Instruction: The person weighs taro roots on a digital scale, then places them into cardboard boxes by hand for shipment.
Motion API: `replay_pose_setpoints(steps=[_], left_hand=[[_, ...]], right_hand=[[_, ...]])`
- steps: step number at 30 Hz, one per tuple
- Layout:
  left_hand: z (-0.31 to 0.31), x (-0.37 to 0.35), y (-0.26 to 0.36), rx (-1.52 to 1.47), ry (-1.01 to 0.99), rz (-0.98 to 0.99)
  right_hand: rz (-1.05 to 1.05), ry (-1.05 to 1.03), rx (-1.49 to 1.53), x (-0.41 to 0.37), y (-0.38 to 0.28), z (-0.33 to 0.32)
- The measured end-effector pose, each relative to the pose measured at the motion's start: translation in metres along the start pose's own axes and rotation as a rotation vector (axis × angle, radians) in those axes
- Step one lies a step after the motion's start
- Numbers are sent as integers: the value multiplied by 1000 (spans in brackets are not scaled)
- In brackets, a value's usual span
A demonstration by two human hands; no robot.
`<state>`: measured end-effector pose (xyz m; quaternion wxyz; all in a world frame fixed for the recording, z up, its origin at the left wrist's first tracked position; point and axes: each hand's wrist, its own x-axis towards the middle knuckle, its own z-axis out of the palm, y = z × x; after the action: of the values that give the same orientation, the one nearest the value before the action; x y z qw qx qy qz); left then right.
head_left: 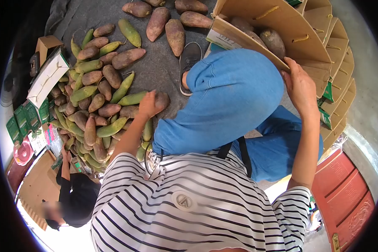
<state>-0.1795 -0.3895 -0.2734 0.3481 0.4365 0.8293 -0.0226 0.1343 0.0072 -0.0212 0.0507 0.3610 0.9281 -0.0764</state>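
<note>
My left hand (148, 106) is closed on a reddish-brown radish (161, 102) at the right edge of a big pile of red and green radishes (109, 110). On the other side, my right hand (300, 86) pinches the near edge of an open cardboard box (258, 17) beside my knee. Inside that box lie a few dark red radishes (273, 42), partly hidden by its walls.
More open boxes (338, 54) stand nested in a row at the right. Loose red radishes (175, 37) lie on the dark ground sheet beyond my shoe (191, 63). At lower left another person (77, 197) in black reaches to the pile. A red door (344, 197) is at lower right.
</note>
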Motion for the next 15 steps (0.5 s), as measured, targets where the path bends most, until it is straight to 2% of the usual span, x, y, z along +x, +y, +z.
replay_pose_setpoints(steps=[2,5,9,13,15], left_hand=[[-13,0,44,153,-85,-36],[13,18,52,316,-201,-114],[29,32,45,268,-184,-217],[25,27,31,166,-6,-329],[16,19,26,122,89,-357]], right_hand=[[-1,3,16,1,-1,1],[-7,6,29,2,0,2],[44,-32,79,0,-1,-2],[50,-58,79,0,0,-3],[12,4,54,-1,4,4]])
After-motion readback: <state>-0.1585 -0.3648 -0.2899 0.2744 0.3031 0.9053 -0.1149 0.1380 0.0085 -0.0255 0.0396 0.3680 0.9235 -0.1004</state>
